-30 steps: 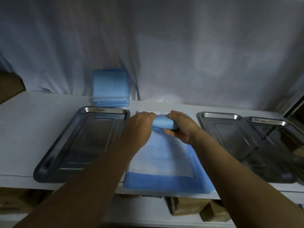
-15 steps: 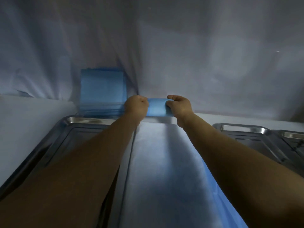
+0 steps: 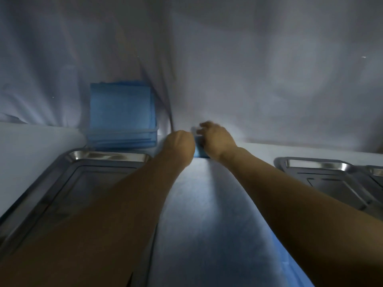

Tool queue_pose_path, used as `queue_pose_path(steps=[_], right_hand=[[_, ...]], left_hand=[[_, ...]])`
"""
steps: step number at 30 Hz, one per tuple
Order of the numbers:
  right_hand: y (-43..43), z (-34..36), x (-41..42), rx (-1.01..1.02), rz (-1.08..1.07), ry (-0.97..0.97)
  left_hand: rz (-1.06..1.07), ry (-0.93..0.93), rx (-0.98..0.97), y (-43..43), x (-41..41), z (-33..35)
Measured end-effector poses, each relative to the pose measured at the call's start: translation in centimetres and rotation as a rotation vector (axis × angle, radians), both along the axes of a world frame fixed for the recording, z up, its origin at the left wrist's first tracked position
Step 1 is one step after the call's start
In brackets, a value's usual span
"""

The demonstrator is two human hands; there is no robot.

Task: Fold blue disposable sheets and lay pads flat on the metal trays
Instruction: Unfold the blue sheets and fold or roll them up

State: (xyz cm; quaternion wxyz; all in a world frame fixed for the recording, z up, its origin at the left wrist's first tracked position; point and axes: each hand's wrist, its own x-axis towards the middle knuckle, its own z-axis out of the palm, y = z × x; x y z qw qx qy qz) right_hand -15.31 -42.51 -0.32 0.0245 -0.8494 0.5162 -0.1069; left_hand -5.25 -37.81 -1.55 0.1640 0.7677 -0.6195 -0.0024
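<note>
Both arms are stretched out long and almost straight, reaching to the far end of the table (image 3: 31,146), right up against the white drape (image 3: 259,90). The left hand (image 3: 180,142) is bunched into a fist, knuckles up, fingers curled onto the left end of the blue sheet's folded end (image 3: 200,151). The right hand (image 3: 216,139) sits just beside it, wrist bent and fingers arched over that fold. It is blurred, so there is no telling whether it grips or merely touches.

The blue sheet (image 3: 196,214) runs flat from the hands back toward the camera, between the two forearms. It lies between the left tray (image 3: 103,156) and the right tray (image 3: 315,163). A stack of blue sheets (image 3: 122,112) stands behind the left tray, near the left hand.
</note>
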Motion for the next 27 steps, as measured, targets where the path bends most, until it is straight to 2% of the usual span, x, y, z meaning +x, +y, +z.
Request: queue_pose_path(steps=[2,5,13,16,19,23,25,27], right_hand=[[0.6,-0.5,-0.4,0.104,0.09,0.111],[1.4,-1.2,-1.3,0.234,0.122,0.176],[2.4,-1.0,-1.4,0.305,0.076,0.128],[3.1,-0.3,-2.7,0.287,0.057,0.023],[4.9,0.0,-5.1,0.189,0.038,-0.084],[8.4,0.4,-8.3,0.097,-0.094,-0.215],[10.0,0.7,-9.2,0.126,-0.156,-0.253],[11.9,1.3,-10.3,0.171,-0.195,-0.257]], left_hand=[[-0.025,-0.014,0.043,-0.1,0.2,-0.8],[-0.085,-0.005,0.074,-0.3,0.7,-1.9],[-0.107,0.063,0.079,-0.1,0.8,-2.0],[-0.151,0.06,-0.006,1.1,1.0,-1.3],[-0.245,0.019,-0.169,3.2,0.6,-0.8],[-0.236,0.098,-0.386,7.5,-1.4,-0.7],[-0.243,0.208,-0.328,10.0,-2.9,0.3],[-0.236,0.271,-0.155,12.7,-4.6,1.0]])
